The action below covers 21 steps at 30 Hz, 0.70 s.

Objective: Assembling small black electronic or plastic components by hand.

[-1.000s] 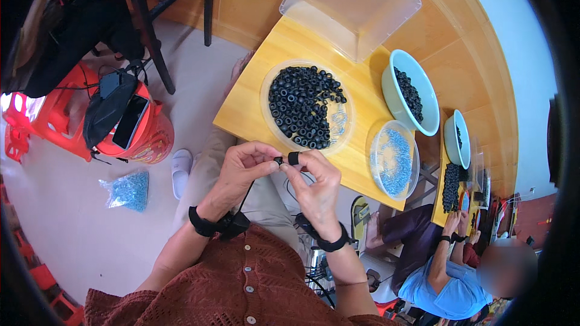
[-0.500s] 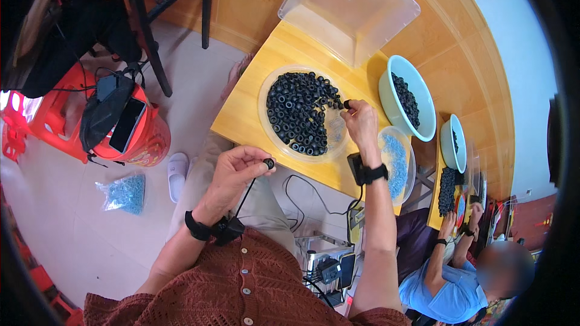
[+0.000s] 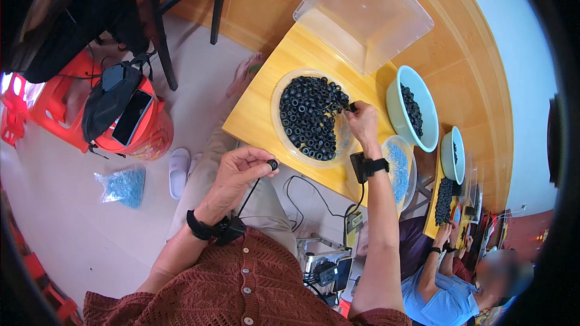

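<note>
My left hand [image 3: 238, 175] is closed in a pinch in front of the yellow table's near edge. Between its thumb and fingertips sits a small black ring-shaped piece [image 3: 273, 164]. Over the right side of a shallow, clear round tray [image 3: 279, 130], my right hand [image 3: 364, 124] pinches another small black piece [image 3: 353, 107]. Many loose black ring-shaped pieces [image 3: 307, 115] fill most of that tray, and its right part shows bare plastic. Close to my right wrist stands a clear round container of small light-blue pieces [image 3: 397, 172].
A pale green basin [image 3: 393, 105] of black pieces stands to the right on the wooden table [image 3: 254, 105]. Behind is a clear plastic box [image 3: 362, 18]. Further right, a person in blue [image 3: 441, 299] works. A red bucket [image 3: 154, 133] with a phone [image 3: 133, 118] is left.
The whole view has shifted, so the table and trays appear slightly further right. Both hands keep their pinches, the right one still at the tray's right side.
</note>
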Motion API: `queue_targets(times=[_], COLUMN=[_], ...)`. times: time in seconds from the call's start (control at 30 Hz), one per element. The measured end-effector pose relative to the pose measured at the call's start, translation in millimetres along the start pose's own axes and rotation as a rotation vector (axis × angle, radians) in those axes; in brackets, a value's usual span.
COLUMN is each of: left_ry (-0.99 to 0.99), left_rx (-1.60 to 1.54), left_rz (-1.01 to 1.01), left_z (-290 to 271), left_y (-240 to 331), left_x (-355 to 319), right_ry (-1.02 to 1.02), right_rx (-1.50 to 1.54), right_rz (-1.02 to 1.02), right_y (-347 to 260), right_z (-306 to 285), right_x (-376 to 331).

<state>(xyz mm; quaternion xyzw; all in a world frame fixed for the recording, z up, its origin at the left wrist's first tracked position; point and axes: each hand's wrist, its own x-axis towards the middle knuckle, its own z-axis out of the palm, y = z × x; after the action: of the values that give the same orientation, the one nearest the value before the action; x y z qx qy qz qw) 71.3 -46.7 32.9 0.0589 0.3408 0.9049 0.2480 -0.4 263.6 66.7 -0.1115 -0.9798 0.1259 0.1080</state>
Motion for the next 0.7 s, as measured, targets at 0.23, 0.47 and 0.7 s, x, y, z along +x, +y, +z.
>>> queue_targets(times=[0.23,0.47,0.7], left_ry=[-0.018,-0.028,-0.019], left_rx=[-0.031,-0.044,-0.022], left_rz=[-0.005,-0.019,-0.026], left_z=[-3,0,11], left_y=[0,-1,-5], left_x=[-1,-3,0], right_ry=[-0.067,-0.215,-0.210], right_rx=[1.132,1.703,1.292], right_rz=[0.236,0.289,0.171], right_y=[-8,-30,-85], right_z=[-15,-26,-51], right_x=[-24,-57,-100])
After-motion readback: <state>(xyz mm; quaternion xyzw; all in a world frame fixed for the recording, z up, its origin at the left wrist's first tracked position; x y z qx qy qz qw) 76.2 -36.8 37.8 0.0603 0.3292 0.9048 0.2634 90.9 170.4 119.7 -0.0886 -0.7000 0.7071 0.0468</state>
